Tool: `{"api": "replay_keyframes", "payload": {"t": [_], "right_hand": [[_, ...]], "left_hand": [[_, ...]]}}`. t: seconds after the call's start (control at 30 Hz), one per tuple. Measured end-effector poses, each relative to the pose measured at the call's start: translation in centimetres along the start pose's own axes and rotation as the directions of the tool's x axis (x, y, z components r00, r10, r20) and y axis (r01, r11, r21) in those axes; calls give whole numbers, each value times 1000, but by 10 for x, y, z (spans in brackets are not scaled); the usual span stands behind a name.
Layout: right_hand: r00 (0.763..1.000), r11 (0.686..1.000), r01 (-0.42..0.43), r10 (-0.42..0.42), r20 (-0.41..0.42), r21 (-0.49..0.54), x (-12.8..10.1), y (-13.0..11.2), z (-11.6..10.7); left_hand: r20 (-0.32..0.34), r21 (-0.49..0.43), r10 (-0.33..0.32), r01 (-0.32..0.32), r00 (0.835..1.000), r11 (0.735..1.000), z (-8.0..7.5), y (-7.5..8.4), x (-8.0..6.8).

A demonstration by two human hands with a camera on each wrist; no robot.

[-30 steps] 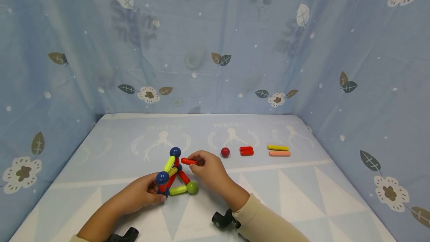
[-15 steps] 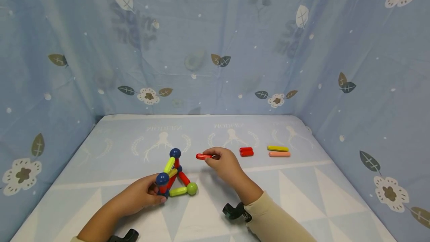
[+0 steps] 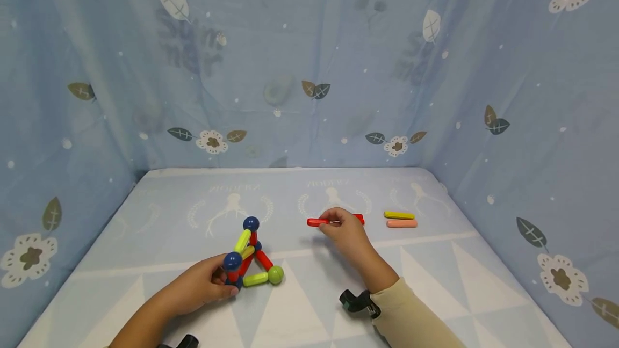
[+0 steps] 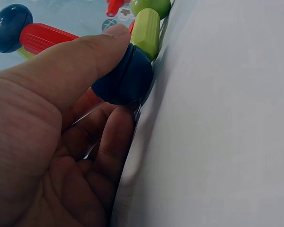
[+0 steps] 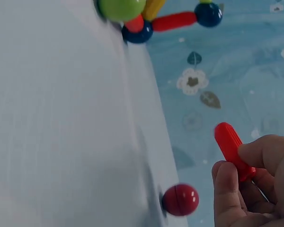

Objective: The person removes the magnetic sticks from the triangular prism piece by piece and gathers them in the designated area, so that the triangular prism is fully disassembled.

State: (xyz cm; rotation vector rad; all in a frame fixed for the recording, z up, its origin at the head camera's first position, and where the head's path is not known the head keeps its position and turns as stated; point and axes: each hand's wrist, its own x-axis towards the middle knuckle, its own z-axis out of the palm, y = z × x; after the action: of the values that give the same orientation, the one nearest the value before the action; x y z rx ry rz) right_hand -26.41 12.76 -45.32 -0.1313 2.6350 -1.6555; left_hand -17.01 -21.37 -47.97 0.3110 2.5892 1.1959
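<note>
My left hand grips the lower near blue ball of a frame built from magnetic rods and balls, thumb on one side and fingers beneath. Two raised blue balls, a lime rod linking them, red rods and a green ball belong to that frame. Off to its right, my right hand pinches a short red rod between thumb and fingers, above the table. Below this hand a red ball lies on the cloth; in the head view the hand hides it.
Short red rods lie just behind the right hand, partly covered by it. Farther right are a yellow rod and a salmon rod, side by side. A patterned blue curtain encloses the table at the back and sides.
The right hand has moved right, away from the frame, carrying the red rod toward the loose red rods. The left hand stays on the frame, which has hardly shifted.
</note>
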Motion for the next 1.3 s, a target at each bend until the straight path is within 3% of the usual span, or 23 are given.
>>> {"api": "replay_keyframes", "payload": {"t": [0.33, 0.7, 0.9, 1.3], "right_hand": [[995, 997, -79, 80, -55, 16, 11, 28, -32], [987, 988, -145, 148, -57, 56, 15, 57, -54], [973, 977, -214, 212, -94, -6, 18, 69, -64], [967, 967, -236, 224, -120, -93, 19, 71, -72]], "left_hand": [[-11, 6, 17, -17, 1000, 1000, 1, 0, 0], [-14, -2, 24, -24, 1000, 1000, 1, 0, 0], [-11, -3, 24, -24, 1000, 1000, 1, -1, 1], [-12, 5, 24, -24, 1000, 1000, 0, 1, -1]]}}
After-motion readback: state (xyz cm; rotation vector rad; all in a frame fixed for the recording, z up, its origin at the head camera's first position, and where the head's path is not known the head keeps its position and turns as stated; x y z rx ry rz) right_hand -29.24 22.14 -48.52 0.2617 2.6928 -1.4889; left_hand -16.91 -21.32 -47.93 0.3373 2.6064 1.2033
